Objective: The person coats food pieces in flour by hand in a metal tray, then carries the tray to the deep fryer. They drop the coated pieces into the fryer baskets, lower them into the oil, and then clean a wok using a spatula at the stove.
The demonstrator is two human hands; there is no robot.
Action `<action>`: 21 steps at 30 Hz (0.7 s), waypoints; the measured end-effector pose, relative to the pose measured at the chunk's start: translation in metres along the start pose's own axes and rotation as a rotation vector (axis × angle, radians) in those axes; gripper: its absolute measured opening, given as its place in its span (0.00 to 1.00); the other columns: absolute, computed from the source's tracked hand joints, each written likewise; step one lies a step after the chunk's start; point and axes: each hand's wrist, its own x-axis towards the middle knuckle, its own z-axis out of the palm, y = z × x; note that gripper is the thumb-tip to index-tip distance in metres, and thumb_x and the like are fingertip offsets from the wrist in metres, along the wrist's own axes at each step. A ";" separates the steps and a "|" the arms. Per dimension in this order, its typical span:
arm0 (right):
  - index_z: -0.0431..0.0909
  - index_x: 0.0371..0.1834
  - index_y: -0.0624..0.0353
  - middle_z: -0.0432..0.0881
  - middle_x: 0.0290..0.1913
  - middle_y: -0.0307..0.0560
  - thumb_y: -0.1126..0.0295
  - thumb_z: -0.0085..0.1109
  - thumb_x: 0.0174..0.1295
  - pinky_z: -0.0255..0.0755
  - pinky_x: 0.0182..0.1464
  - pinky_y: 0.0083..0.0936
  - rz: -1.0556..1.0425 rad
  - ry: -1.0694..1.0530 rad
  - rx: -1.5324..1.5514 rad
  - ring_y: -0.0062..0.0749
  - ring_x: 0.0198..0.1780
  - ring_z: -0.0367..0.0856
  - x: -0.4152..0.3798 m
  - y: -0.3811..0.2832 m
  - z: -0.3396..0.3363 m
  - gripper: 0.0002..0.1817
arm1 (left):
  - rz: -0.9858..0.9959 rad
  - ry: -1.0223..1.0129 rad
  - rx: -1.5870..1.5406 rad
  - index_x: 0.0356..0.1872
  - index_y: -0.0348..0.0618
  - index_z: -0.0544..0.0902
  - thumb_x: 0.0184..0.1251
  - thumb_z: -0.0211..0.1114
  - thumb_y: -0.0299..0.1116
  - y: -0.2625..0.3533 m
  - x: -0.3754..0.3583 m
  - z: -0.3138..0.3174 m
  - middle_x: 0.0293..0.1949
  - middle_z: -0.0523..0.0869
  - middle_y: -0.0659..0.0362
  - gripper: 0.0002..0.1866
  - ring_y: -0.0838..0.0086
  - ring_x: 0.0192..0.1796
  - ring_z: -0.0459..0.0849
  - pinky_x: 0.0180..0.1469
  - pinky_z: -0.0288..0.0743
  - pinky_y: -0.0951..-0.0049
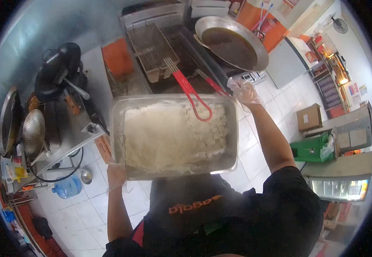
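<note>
You had the metal tray (117,128) in front of you, just short of the fryer (151,15), and your two hands took it at opposite corners. Your left hand (116,174), in a clear glove, was closed on the near left corner, while your gloved right hand (246,92) had its fingers curled in at the far right corner, apparently gripping the rim, though the glove hid the exact hold. That diagonal grip probably shared the load and steadied a broad, shallow thing that one hand could hardly balance. Pale powder (160,132) covered most of the tray's bottom, with lumps (205,132) gathered toward the right edge; the high walls seemed to keep it all from spilling. A wire basket (151,47) sat at the fryer's left side, its red handle (183,83) reaching out above the tray's far edge, presumably so it could be grasped away from the heat; you could not tell whether it touched the tray. A second red handle (213,84) ended close to your right hand. Beyond the far right corner stood a wide pan (261,55) of dark liquid (228,47), its depth likely contained by the sloping sides.
</note>
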 end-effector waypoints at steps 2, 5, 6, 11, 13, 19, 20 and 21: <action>0.84 0.44 0.61 0.89 0.37 0.48 0.60 0.59 0.73 0.75 0.38 0.26 -0.081 -0.052 -0.095 0.26 0.36 0.84 -0.021 0.019 -0.013 0.14 | -0.055 -0.005 0.055 0.41 0.29 0.80 0.65 0.63 0.35 0.016 -0.005 0.003 0.32 0.86 0.42 0.15 0.45 0.38 0.85 0.42 0.77 0.54; 0.80 0.57 0.59 0.87 0.43 0.49 0.67 0.52 0.75 0.78 0.40 0.25 -0.065 -0.201 -0.266 0.28 0.43 0.86 -0.064 -0.010 -0.021 0.14 | -0.108 0.000 0.073 0.40 0.28 0.80 0.70 0.62 0.39 0.035 -0.012 0.005 0.34 0.85 0.37 0.18 0.42 0.41 0.84 0.46 0.77 0.54; 0.79 0.59 0.58 0.86 0.45 0.51 0.68 0.51 0.74 0.79 0.41 0.26 -0.116 -0.259 -0.389 0.30 0.44 0.86 -0.069 -0.017 -0.021 0.15 | -0.124 -0.056 0.044 0.40 0.28 0.80 0.73 0.60 0.42 0.054 -0.014 0.001 0.37 0.85 0.36 0.20 0.41 0.44 0.84 0.48 0.76 0.53; 0.83 0.52 0.61 0.87 0.45 0.54 0.59 0.49 0.73 0.78 0.50 0.39 -0.578 -0.534 -0.896 0.44 0.44 0.86 -0.047 0.019 0.026 0.19 | -0.105 -0.052 0.264 0.39 0.29 0.81 0.74 0.60 0.42 0.062 -0.013 0.009 0.41 0.85 0.38 0.20 0.43 0.46 0.84 0.48 0.76 0.53; 0.78 0.57 0.67 0.83 0.52 0.59 0.57 0.49 0.71 0.80 0.50 0.38 -0.459 -0.652 -1.130 0.44 0.51 0.84 -0.018 0.032 0.054 0.24 | -0.099 -0.056 0.302 0.42 0.29 0.80 0.74 0.60 0.42 0.074 -0.014 0.013 0.42 0.85 0.38 0.19 0.44 0.46 0.84 0.49 0.76 0.53; 0.76 0.59 0.71 0.79 0.60 0.64 0.57 0.52 0.68 0.72 0.64 0.43 -0.259 -0.812 -1.165 0.47 0.64 0.78 -0.007 -0.009 0.049 0.27 | -0.241 0.036 0.218 0.52 0.32 0.76 0.74 0.60 0.41 0.080 -0.027 0.039 0.41 0.85 0.41 0.19 0.48 0.45 0.85 0.49 0.77 0.56; 0.76 0.59 0.71 0.78 0.62 0.65 0.58 0.52 0.68 0.70 0.67 0.43 -0.255 -0.891 -1.221 0.48 0.66 0.76 -0.010 -0.012 0.045 0.26 | -0.258 0.046 0.183 0.52 0.33 0.76 0.74 0.60 0.41 0.090 -0.031 0.040 0.42 0.85 0.41 0.19 0.49 0.45 0.85 0.49 0.77 0.57; 0.78 0.57 0.69 0.81 0.58 0.65 0.60 0.54 0.66 0.73 0.63 0.43 -0.271 -0.798 -1.126 0.50 0.62 0.80 -0.013 0.011 0.052 0.24 | -0.269 0.057 0.147 0.53 0.33 0.76 0.74 0.61 0.41 0.098 -0.033 0.042 0.42 0.86 0.42 0.20 0.49 0.46 0.85 0.49 0.77 0.57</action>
